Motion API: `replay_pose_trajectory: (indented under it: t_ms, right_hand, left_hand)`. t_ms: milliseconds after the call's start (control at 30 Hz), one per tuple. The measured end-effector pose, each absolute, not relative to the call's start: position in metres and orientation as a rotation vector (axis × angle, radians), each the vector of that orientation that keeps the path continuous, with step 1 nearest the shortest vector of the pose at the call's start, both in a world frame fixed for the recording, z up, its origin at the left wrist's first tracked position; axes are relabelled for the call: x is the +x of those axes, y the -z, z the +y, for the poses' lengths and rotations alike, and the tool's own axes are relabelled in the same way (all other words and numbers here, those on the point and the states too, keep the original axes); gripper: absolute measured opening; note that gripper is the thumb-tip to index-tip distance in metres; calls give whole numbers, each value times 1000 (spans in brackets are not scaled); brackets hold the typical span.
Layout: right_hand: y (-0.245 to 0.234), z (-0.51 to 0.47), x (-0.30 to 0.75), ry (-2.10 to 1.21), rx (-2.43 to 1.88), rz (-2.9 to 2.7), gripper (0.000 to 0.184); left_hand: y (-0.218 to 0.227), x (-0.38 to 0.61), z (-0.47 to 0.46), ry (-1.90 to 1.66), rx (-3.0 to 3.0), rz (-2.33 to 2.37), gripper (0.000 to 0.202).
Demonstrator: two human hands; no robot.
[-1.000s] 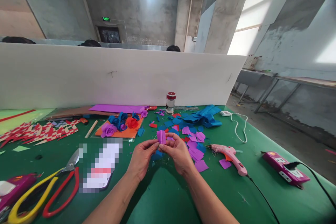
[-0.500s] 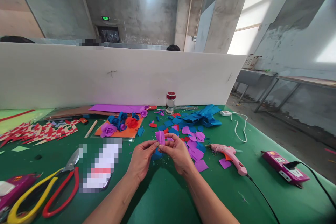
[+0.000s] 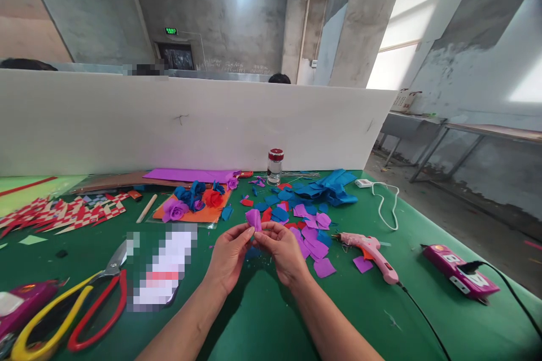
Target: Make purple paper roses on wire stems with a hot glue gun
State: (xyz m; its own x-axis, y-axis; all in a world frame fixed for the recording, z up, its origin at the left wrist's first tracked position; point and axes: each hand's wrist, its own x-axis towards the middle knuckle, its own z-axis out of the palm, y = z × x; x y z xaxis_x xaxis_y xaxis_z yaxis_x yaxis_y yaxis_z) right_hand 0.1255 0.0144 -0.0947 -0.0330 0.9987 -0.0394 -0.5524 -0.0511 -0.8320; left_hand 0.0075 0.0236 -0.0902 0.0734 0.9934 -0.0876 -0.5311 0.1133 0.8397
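Note:
My left hand (image 3: 228,254) and my right hand (image 3: 282,248) meet above the green table (image 3: 262,316), fingertips pinched together on a small purple paper piece (image 3: 253,218) that curls upward between them. Just beyond lies a scatter of purple, blue and red paper squares (image 3: 311,231). A pink glue gun (image 3: 370,247) rests to the right of my right hand. Finished paper roses (image 3: 192,198) sit on an orange sheet at the back left.
Large scissors with red and yellow handles (image 3: 74,307) lie at the front left. A small jar with a red lid (image 3: 275,166) stands by the white partition (image 3: 190,121). A magenta device (image 3: 459,271) with a black cord lies far right. A white cable (image 3: 387,203) loops behind.
The purple piece has been curled smaller and shifted slightly left and down; both hands have closed in a little tighter on it.

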Motion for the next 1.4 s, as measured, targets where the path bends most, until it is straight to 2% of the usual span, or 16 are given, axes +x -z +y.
replay_pose_trajectory:
  t_ms: [167, 1400]
  right_hand:
    - [97, 14, 119, -1454, -778, -677, 31]
    - [104, 11, 113, -1047, -881, -990, 7]
  left_hand:
    - [90, 10, 24, -1351, 660, 816, 31]
    - [88, 11, 22, -1412, 750, 791, 26]
